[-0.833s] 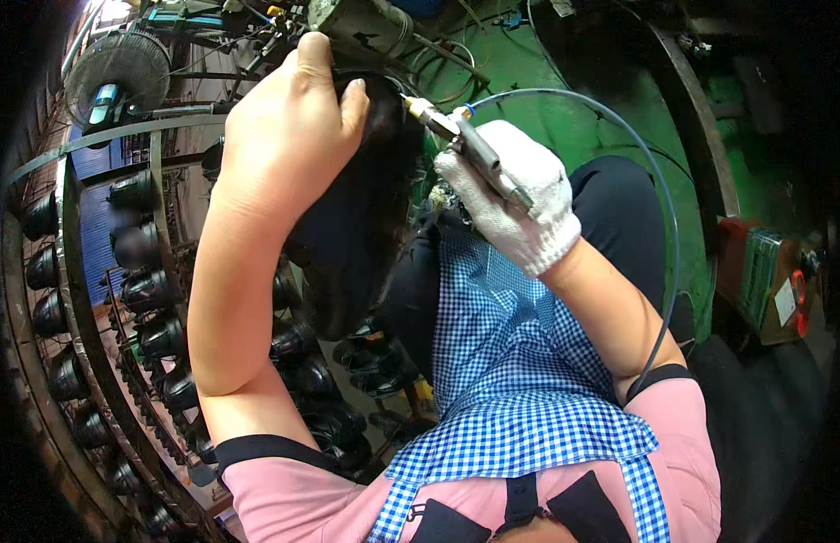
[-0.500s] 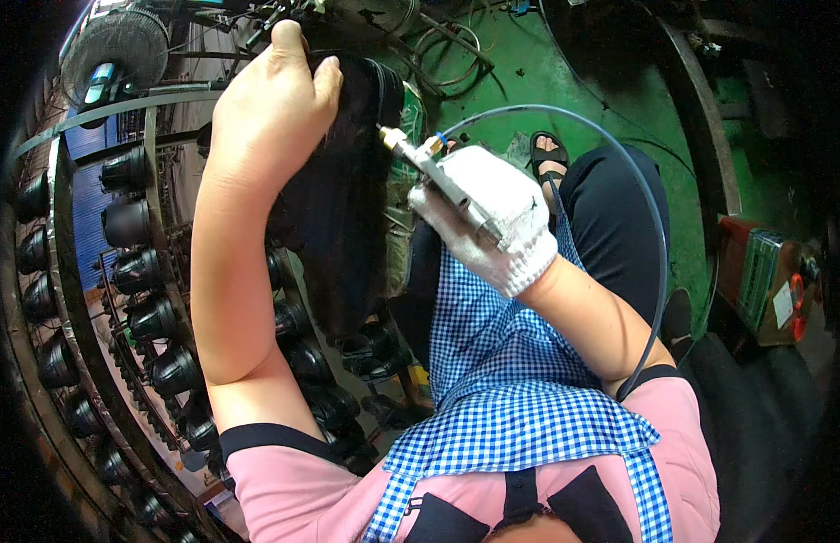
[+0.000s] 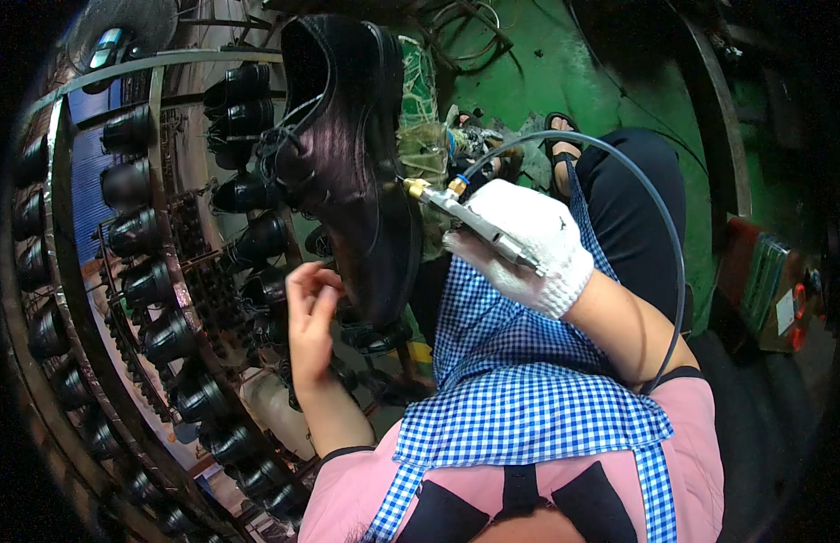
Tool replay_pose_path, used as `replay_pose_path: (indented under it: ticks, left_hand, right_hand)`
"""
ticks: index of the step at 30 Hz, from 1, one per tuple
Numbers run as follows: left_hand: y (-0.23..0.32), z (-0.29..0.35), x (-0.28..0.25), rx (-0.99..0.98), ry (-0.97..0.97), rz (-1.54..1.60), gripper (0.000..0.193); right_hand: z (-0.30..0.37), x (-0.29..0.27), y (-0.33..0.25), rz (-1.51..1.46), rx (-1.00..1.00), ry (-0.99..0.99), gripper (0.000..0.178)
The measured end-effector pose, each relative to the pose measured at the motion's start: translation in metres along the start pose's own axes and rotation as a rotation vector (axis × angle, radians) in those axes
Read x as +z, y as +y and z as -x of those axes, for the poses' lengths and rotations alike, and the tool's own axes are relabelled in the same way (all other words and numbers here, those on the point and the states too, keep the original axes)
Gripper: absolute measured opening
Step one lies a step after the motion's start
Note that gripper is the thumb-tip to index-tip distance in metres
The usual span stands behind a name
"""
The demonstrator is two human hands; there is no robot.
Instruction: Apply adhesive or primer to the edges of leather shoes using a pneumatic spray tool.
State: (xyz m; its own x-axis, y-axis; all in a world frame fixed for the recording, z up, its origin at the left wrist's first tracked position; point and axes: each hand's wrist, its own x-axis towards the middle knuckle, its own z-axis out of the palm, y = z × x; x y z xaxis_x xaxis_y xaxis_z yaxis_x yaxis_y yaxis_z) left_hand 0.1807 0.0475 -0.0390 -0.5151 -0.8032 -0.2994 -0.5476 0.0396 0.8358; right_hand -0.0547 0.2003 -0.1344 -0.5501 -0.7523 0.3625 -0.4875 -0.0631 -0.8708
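A black lace-up shoe (image 3: pixel 347 163) stands upright on a mount in front of me, its laces loose. My bare left hand (image 3: pixel 309 312) hovers by the shoe's lower end with its fingers loosely curled, holding nothing. My right hand (image 3: pixel 528 244) wears a white knit glove and grips a metal air gun (image 3: pixel 469 222). The gun's brass nozzle (image 3: pixel 415 188) meets the right side of the shoe. From the gun a grey hose (image 3: pixel 659 226) arcs over my lap.
A curved metal rack (image 3: pixel 157 262) on the left carries several black shoes. A fan (image 3: pixel 121 36) sits at the top left. The floor (image 3: pixel 574 72) is green; my sandalled feet (image 3: pixel 555 127) rest on it. A cardboard box (image 3: pixel 773 290) stands at the right.
My left hand has come off the top of the shoe and dropped to its lower end, uncovering it. My right hand keeps the air gun against the shoe's side.
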Motion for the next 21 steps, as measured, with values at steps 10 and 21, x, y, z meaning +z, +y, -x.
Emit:
replay_pose_path:
  ticks: [10, 21]
  left_hand:
    - [0.034, 0.001, 0.021, 0.666, -0.241, -0.762, 0.059]
    - [0.123, -0.042, 0.088, 1.141, -0.655, -1.195, 0.059]
  right_hand:
    - [0.029, -0.047, -0.01, -0.036, 0.107, -0.263, 0.016]
    - [0.06, -0.104, -0.017, 0.033, 0.04, -0.239, 0.026]
